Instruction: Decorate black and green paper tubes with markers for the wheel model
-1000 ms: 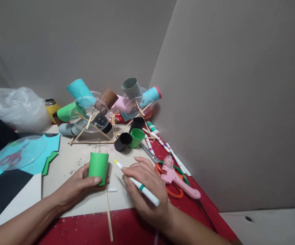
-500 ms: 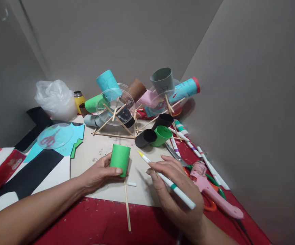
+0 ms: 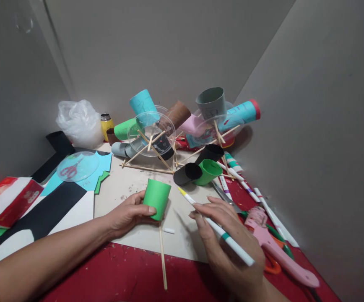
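Note:
Low over the board, my left hand [image 3: 133,212] is closed around a green paper tube [image 3: 157,199], with its thumb across the front. My right hand [image 3: 229,239] grips a white marker [image 3: 215,224] with a green band, its yellow tip pointing at the tube but apart from it. Below the tube a thin wooden stick [image 3: 163,260] reaches over the table edge of the board. A small white cap [image 3: 169,230] lies beside the stick. Behind the hands stands a wheel-like build of clear plastic discs [image 3: 152,134], wooden sticks and coloured paper tubes.
At right lie a pink glue gun [image 3: 282,256], scissors [image 3: 226,195] and several markers. To the left are black paper [image 3: 59,205], blue paper [image 3: 105,163], a clear lid [image 3: 78,167] and a red-white box [image 3: 9,201]. A plastic bag [image 3: 81,123] and yellow bottle [image 3: 107,124] stand behind.
The whole view has shifted slightly, so everything sits farther right in the picture. Both hands keep the same holds; the marker tip is still apart from the green tube.

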A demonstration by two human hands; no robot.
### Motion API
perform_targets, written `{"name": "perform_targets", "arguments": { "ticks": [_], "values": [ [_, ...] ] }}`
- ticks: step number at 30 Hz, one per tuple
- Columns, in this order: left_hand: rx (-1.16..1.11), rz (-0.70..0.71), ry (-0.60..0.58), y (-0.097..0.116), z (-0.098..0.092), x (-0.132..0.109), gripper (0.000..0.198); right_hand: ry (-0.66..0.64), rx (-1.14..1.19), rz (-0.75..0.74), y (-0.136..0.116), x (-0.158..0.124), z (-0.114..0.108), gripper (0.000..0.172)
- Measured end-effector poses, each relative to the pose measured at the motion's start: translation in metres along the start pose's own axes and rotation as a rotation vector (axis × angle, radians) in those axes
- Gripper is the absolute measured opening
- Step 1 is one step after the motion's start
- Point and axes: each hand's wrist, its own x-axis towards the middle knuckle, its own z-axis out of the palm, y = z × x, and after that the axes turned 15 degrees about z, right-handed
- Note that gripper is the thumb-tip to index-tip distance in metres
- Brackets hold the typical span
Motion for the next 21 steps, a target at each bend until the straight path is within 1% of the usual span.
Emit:
{"name": "perform_targets", "arguments": {
  "ticks": [3, 8, 12, 16, 21],
  "values": [
    [-0.045, -0.009, -0.013, 0.001, -0.002, 0.001, 0.051, -0.004, 0.003, 0.004, 0.001, -0.001, 0.000, 0.027],
    [-0.147, -0.023, -0.026, 0.002, -0.008, 0.003, 0.056, 0.005, 0.003, 0.002, 0.005, -0.003, 0.001, 0.028],
    [-0.221, -0.047, -0.079, -0.001, -0.013, 0.005, 0.060, 0.007, 0.011, 0.011, 0.008, -0.006, 0.002, 0.030],
    [-0.213, -0.041, -0.122, -0.002, -0.014, 0.004, 0.049, 0.007, 0.005, 0.006, 0.008, -0.006, 0.003, 0.028],
    [-0.159, -0.044, -0.076, -0.002, -0.011, 0.003, 0.050, -0.014, 0.007, -0.003, 0.009, -0.007, 0.002, 0.028]
  ]
}}
